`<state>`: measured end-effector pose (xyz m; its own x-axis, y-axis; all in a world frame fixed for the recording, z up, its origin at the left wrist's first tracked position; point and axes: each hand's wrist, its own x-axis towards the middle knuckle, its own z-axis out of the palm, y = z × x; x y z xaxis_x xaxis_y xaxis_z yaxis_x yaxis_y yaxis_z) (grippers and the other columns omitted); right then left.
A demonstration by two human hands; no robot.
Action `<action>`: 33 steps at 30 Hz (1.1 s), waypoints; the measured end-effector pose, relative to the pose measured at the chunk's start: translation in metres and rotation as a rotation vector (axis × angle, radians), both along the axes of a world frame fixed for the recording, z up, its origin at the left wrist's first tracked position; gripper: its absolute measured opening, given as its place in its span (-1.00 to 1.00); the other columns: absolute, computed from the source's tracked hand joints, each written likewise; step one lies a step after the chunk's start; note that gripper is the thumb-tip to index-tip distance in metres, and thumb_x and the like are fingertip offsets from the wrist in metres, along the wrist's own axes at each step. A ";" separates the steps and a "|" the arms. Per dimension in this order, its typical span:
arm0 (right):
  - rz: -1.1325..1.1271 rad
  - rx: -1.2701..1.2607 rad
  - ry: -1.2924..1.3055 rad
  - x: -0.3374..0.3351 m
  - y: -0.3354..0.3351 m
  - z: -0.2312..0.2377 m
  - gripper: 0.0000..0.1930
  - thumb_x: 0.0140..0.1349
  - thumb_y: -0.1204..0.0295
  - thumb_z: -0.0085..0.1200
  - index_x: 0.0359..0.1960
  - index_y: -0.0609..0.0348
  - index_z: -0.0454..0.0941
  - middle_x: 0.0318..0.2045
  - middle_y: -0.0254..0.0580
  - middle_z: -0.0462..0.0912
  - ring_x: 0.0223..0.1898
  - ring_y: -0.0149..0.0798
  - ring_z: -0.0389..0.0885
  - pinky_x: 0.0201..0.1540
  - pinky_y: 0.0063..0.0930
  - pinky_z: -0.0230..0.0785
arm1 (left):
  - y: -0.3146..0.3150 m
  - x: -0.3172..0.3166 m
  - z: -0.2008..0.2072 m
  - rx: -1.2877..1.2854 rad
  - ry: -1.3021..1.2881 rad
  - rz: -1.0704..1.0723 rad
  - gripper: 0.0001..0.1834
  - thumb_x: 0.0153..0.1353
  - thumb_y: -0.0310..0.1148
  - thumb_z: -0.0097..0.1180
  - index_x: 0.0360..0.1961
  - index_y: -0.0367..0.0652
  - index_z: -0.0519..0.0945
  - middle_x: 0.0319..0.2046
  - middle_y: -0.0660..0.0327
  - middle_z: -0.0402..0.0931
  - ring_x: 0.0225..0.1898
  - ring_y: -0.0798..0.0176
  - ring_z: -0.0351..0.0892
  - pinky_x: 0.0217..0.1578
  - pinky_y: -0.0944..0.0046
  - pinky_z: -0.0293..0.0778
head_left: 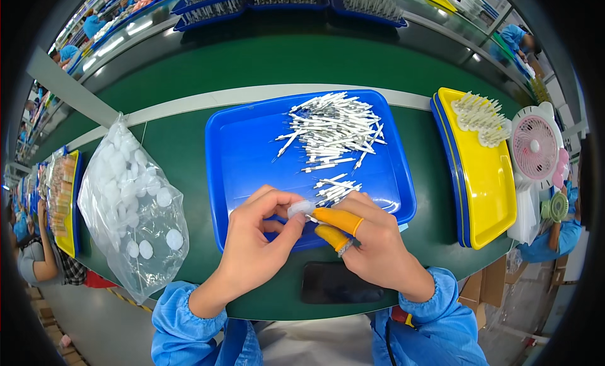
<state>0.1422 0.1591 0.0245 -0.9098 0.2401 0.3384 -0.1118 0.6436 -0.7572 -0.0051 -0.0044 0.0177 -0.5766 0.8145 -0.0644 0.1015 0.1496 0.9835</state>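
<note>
Factory floor, with workers in blue seated along rows of benches, surrounds a green worktop [271, 300] seen from above. At far left, a person in a grey sleeve [43, 265] sits beside a yellow tray [67, 243] of packed goods. Next comes a clear plastic bag [148, 278], slumped on the worktop with white round pieces [164, 197] inside. A blue tray [246, 152] fills the centre. Over its near edge, the left hand [261, 234] pinches a translucent white disc [301, 208] between thumb and fingers. Behind the hands, slim white sticks [343, 136] lie heaped in the tray, a smaller cluster [337, 188] nearer the front. A dark phone [340, 283] lies flat on the worktop just before the tray. The right hand [375, 240], two fingers in yellow covers [338, 220], meets the left at the disc; whether those fingers grip anything cannot be told. At right, white bristled pieces [480, 117] lie in a yellow tray stacked over blue [482, 202], beside a pink-and-white fan [534, 142] and a small green fan [557, 207].
</note>
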 end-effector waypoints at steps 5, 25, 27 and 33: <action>0.008 0.106 0.012 0.002 0.005 -0.002 -0.55 -0.17 0.75 0.34 -0.10 0.49 0.76 -0.15 0.00 0.66 -0.14 0.04 0.59 -0.06 -0.12 0.42 | 0.003 0.006 -0.001 0.049 0.099 0.084 -0.79 0.35 -0.63 0.33 -0.01 -0.33 0.74 -0.15 0.12 0.66 -0.14 0.27 0.81 -0.21 0.30 0.80; -0.005 0.107 -0.046 -0.002 -0.002 -0.008 -0.55 -0.16 0.74 0.30 -0.10 0.54 0.72 -0.18 0.05 0.63 -0.13 0.10 0.59 -0.04 -0.08 0.49 | 0.004 0.010 0.000 -0.009 0.355 0.106 -0.84 0.26 -0.63 0.41 -0.16 -0.34 0.68 -0.23 0.07 0.69 -0.25 0.16 0.83 -0.22 0.23 0.83; -0.010 0.074 -0.033 -0.003 -0.005 -0.010 -0.57 -0.15 0.75 0.28 -0.11 0.54 0.72 -0.22 0.06 0.63 -0.16 0.11 0.59 -0.09 -0.09 0.49 | 0.005 0.012 -0.003 0.020 0.418 0.109 -0.83 0.24 -0.63 0.41 -0.17 -0.33 0.69 -0.24 0.05 0.67 -0.27 0.11 0.82 -0.25 0.23 0.82; -0.077 -0.024 0.004 -0.001 -0.015 -0.010 -0.61 -0.14 0.76 0.21 -0.16 0.51 0.73 -0.32 0.05 0.60 -0.28 0.11 0.57 -0.25 -0.05 0.46 | 0.001 0.017 -0.005 0.032 0.533 0.105 -0.78 0.20 -0.63 0.39 -0.13 -0.32 0.68 -0.28 0.05 0.61 -0.38 0.07 0.76 -0.38 0.16 0.68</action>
